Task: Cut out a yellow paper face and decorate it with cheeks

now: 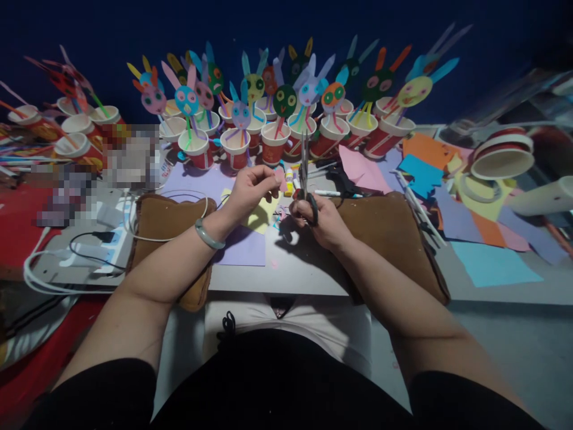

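Observation:
My right hand [320, 218] grips a pair of scissors [304, 167], fingers in the black handles and blades pointing up and away from me. Facing it, my left hand [253, 191] is closed in a pinch. Pink paper [281, 177] shows right by those fingertips; whether they hold it or it lies behind them I cannot tell. Beyond the hands lies a yellow glue stick [289, 179]. Under and beside the left hand are a yellow paper sheet [264, 218] and a purple paper sheet [244, 248]. Small paper scraps [278, 216] lie on the table between the hands.
Rows of red-and-white paper cups [275, 143] with paper animal faces on straws line the back. Brown pads [376, 239] lie under both forearms. Coloured paper [430, 173] and stacked cups [504, 152] are at right. A power strip [101, 245] with cables sits at left.

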The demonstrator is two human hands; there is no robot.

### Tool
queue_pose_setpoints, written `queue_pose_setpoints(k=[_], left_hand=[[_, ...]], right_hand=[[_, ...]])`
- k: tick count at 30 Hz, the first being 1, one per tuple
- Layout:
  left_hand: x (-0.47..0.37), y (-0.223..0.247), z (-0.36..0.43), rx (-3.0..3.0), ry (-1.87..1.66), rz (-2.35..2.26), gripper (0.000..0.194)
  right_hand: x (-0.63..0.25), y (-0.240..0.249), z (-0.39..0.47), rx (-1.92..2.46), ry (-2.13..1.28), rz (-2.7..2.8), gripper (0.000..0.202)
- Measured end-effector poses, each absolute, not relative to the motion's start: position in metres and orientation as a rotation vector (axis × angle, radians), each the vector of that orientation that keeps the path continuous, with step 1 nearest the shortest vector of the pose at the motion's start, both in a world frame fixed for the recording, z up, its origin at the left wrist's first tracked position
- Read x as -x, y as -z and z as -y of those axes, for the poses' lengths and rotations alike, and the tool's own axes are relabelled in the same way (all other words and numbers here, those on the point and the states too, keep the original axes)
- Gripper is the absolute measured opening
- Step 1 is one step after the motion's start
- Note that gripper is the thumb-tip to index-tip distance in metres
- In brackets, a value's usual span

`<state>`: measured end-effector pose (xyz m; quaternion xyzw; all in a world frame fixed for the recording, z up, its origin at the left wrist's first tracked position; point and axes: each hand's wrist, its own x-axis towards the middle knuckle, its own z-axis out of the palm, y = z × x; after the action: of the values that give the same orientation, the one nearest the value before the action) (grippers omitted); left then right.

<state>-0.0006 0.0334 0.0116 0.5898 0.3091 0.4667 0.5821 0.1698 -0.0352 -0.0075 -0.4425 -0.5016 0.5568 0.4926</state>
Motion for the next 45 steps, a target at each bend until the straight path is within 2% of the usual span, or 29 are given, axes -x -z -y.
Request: queue_pose_setpoints(k=[8,24,45], left_hand=[[0.004,-0.014,-0.035,-1.409,-1.153,-0.702,0.024],[0.004,-0.014,-0.035,-1.382,-1.129,-0.696,0.028],[0.003,-0.015,-0.035,-1.339,-1.123,-0.690,0.022]], right_hand=[[-0.166,0.006,0.040,1.117,-1.472,1.506,0.061],[-0.161,0.012,0.039,1.119,-1.493,1.547,0.056],[-0.162,0.020,0.037,1.167,-1.438,1.557,0.054]])
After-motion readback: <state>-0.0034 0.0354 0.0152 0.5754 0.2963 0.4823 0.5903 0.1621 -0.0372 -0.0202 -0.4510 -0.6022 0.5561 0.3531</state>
